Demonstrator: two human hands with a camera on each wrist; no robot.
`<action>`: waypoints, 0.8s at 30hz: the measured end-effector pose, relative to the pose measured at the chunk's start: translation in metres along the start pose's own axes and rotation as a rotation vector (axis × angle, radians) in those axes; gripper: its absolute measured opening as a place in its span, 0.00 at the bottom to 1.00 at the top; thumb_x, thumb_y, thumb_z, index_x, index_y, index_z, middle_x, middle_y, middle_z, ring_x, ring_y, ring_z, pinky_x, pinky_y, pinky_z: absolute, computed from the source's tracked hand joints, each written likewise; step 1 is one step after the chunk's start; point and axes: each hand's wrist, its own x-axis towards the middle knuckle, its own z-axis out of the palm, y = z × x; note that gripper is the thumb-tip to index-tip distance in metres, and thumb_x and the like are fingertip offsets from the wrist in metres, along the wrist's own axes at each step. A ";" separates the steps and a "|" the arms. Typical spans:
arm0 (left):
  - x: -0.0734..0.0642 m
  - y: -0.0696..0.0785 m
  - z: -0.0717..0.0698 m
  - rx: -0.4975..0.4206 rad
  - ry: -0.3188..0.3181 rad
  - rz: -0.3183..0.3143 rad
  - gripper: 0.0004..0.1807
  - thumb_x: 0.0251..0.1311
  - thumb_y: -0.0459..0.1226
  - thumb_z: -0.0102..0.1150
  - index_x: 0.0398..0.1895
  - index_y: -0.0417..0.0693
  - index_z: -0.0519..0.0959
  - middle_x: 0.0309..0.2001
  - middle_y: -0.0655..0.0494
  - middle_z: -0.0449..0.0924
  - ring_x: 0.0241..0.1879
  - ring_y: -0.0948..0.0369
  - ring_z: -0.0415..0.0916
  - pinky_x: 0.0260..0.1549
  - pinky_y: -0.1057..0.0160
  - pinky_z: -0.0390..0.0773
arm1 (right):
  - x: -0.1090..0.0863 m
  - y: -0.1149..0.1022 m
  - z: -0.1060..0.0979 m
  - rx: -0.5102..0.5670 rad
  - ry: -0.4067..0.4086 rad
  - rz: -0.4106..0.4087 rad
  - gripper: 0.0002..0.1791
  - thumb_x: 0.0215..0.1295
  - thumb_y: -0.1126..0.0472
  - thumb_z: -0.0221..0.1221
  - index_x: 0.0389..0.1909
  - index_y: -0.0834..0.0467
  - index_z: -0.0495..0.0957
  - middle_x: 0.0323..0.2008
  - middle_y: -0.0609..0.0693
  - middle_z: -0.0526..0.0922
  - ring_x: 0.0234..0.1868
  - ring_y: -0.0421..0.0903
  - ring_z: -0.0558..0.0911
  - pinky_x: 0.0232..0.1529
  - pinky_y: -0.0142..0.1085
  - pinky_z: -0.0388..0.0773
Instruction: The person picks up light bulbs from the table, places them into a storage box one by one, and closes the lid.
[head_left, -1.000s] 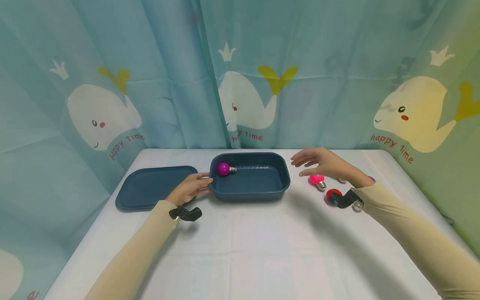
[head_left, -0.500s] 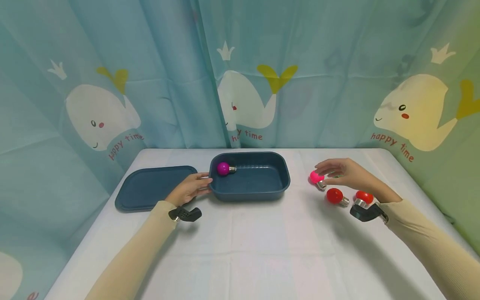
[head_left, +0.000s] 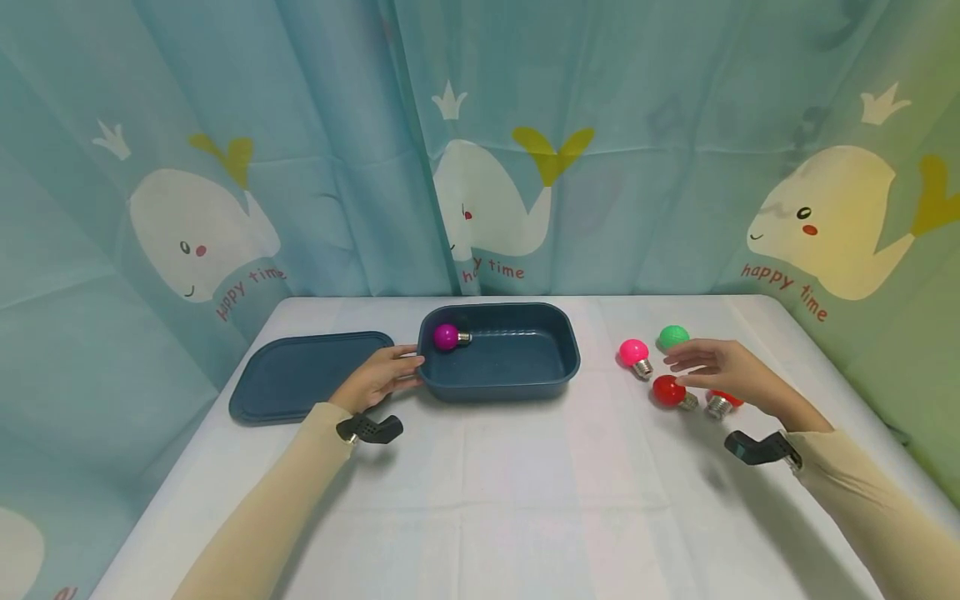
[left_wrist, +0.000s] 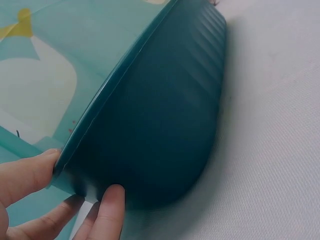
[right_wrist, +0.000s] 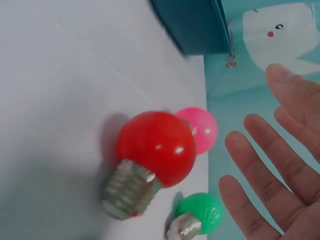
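A dark blue plastic box (head_left: 498, 392) stands at the back middle of the table, with a purple bulb (head_left: 446, 337) lying inside its left end. My left hand (head_left: 381, 377) rests its fingertips against the box's left end; the left wrist view shows them on the wall and at the rim. My right hand (head_left: 711, 365) hovers above several coloured bulbs, fingers spread and nothing between them. Below it lie a red bulb (head_left: 667, 390) and a second red bulb (head_left: 718, 407), partly hidden by the hand. Beyond the fingertips are a pink bulb (head_left: 633, 352) and a green bulb (head_left: 673, 336).
Left of the box a flat blue lid (head_left: 300, 375) lies on the white-covered table (head_left: 517, 500). A curtain (head_left: 345, 192) printed with whales hangs behind the table and along both sides.
My right hand has moved away from the box's right side, rightward and nearer to me, uncovering the green bulb. The left hand stays at the box, and the purple bulb lies as before.
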 end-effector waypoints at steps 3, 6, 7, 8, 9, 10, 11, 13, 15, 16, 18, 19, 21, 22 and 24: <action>-0.001 0.000 0.000 -0.002 0.000 -0.002 0.34 0.69 0.32 0.45 0.72 0.32 0.43 0.72 0.34 0.45 0.71 0.44 0.50 0.67 0.50 0.63 | -0.003 0.007 0.001 0.011 0.011 0.016 0.25 0.57 0.61 0.65 0.55 0.65 0.73 0.50 0.67 0.79 0.43 0.24 0.78 0.40 0.24 0.81; -0.001 0.000 0.000 -0.001 -0.001 -0.007 0.35 0.69 0.32 0.45 0.72 0.33 0.43 0.73 0.35 0.45 0.71 0.44 0.48 0.67 0.50 0.63 | -0.007 0.012 0.001 0.020 0.029 0.017 0.27 0.57 0.61 0.65 0.56 0.67 0.72 0.49 0.66 0.80 0.43 0.24 0.78 0.40 0.23 0.81; 0.000 0.000 0.000 -0.002 0.001 -0.010 0.35 0.69 0.33 0.45 0.72 0.33 0.43 0.73 0.35 0.44 0.72 0.44 0.48 0.68 0.50 0.63 | -0.008 0.014 0.002 0.016 0.038 0.016 0.26 0.57 0.61 0.65 0.56 0.67 0.72 0.49 0.65 0.80 0.43 0.23 0.78 0.39 0.23 0.80; -0.001 0.000 0.000 0.002 -0.002 -0.008 0.35 0.69 0.33 0.46 0.72 0.33 0.43 0.73 0.35 0.44 0.72 0.44 0.48 0.67 0.50 0.62 | -0.009 0.016 0.002 0.015 0.047 0.015 0.26 0.57 0.61 0.65 0.55 0.67 0.72 0.48 0.64 0.81 0.43 0.24 0.78 0.39 0.23 0.80; -0.001 0.000 0.000 0.003 -0.002 -0.008 0.35 0.69 0.33 0.46 0.73 0.33 0.43 0.73 0.35 0.44 0.72 0.44 0.48 0.68 0.50 0.62 | -0.011 0.017 0.002 0.013 0.057 0.014 0.26 0.57 0.61 0.65 0.55 0.67 0.73 0.48 0.63 0.81 0.43 0.24 0.78 0.39 0.22 0.80; 0.000 0.000 0.000 0.002 -0.004 -0.007 0.35 0.69 0.33 0.46 0.73 0.33 0.42 0.73 0.35 0.44 0.72 0.44 0.48 0.68 0.50 0.62 | -0.012 0.019 0.002 0.009 0.060 0.020 0.26 0.57 0.60 0.65 0.55 0.67 0.73 0.48 0.63 0.81 0.42 0.23 0.78 0.39 0.22 0.80; 0.000 0.000 0.000 0.000 -0.005 -0.006 0.35 0.69 0.33 0.45 0.73 0.33 0.42 0.73 0.35 0.43 0.72 0.44 0.47 0.68 0.50 0.62 | -0.013 0.021 0.002 0.008 0.061 0.028 0.26 0.58 0.60 0.65 0.55 0.67 0.73 0.48 0.63 0.81 0.42 0.23 0.77 0.39 0.22 0.80; 0.000 0.000 0.000 -0.005 -0.008 -0.005 0.35 0.69 0.33 0.45 0.73 0.33 0.42 0.73 0.35 0.42 0.72 0.44 0.47 0.68 0.50 0.62 | -0.016 0.024 0.001 0.001 0.057 0.056 0.27 0.58 0.59 0.65 0.56 0.66 0.73 0.49 0.63 0.81 0.42 0.24 0.78 0.39 0.22 0.79; 0.001 0.000 0.000 -0.013 -0.007 -0.007 0.35 0.69 0.32 0.45 0.73 0.33 0.41 0.73 0.35 0.42 0.72 0.44 0.46 0.68 0.50 0.61 | -0.018 0.027 0.001 0.001 0.049 0.098 0.28 0.58 0.56 0.64 0.57 0.65 0.72 0.51 0.64 0.80 0.43 0.27 0.80 0.39 0.23 0.79; 0.002 -0.001 -0.001 -0.016 -0.006 -0.008 0.35 0.69 0.32 0.45 0.73 0.33 0.41 0.73 0.35 0.42 0.72 0.44 0.46 0.68 0.49 0.61 | -0.018 0.027 0.001 -0.001 0.045 0.120 0.29 0.58 0.54 0.64 0.58 0.64 0.71 0.51 0.65 0.79 0.43 0.28 0.80 0.39 0.23 0.79; 0.002 -0.001 -0.001 -0.016 -0.004 -0.011 0.35 0.69 0.32 0.45 0.73 0.33 0.41 0.73 0.35 0.42 0.72 0.44 0.46 0.68 0.49 0.61 | -0.020 0.029 0.002 0.005 0.045 0.147 0.30 0.59 0.53 0.64 0.58 0.64 0.71 0.52 0.65 0.79 0.43 0.29 0.81 0.39 0.23 0.79; 0.002 -0.001 -0.001 -0.017 -0.003 -0.011 0.35 0.69 0.32 0.45 0.73 0.34 0.41 0.73 0.35 0.43 0.72 0.44 0.46 0.68 0.50 0.61 | -0.021 0.030 0.003 0.010 0.047 0.157 0.30 0.58 0.53 0.64 0.58 0.64 0.71 0.52 0.65 0.79 0.43 0.29 0.81 0.39 0.23 0.79; 0.002 -0.002 -0.001 -0.017 -0.003 -0.012 0.35 0.69 0.32 0.45 0.73 0.33 0.42 0.73 0.35 0.43 0.72 0.44 0.46 0.68 0.50 0.61 | -0.022 0.030 0.004 0.020 0.046 0.164 0.30 0.59 0.52 0.64 0.58 0.64 0.71 0.52 0.66 0.78 0.43 0.27 0.80 0.40 0.22 0.79; 0.002 -0.002 -0.001 -0.017 -0.004 -0.013 0.35 0.69 0.32 0.45 0.73 0.34 0.42 0.73 0.35 0.43 0.72 0.44 0.46 0.68 0.50 0.61 | -0.023 0.031 0.004 0.025 0.046 0.160 0.30 0.59 0.53 0.64 0.58 0.65 0.71 0.52 0.66 0.78 0.42 0.24 0.78 0.40 0.22 0.79; 0.001 -0.002 -0.001 -0.015 -0.003 -0.015 0.35 0.69 0.32 0.45 0.73 0.34 0.42 0.73 0.36 0.43 0.72 0.44 0.47 0.68 0.50 0.62 | -0.023 0.032 0.005 0.033 0.044 0.155 0.29 0.59 0.54 0.64 0.58 0.65 0.71 0.52 0.67 0.78 0.41 0.23 0.78 0.40 0.22 0.80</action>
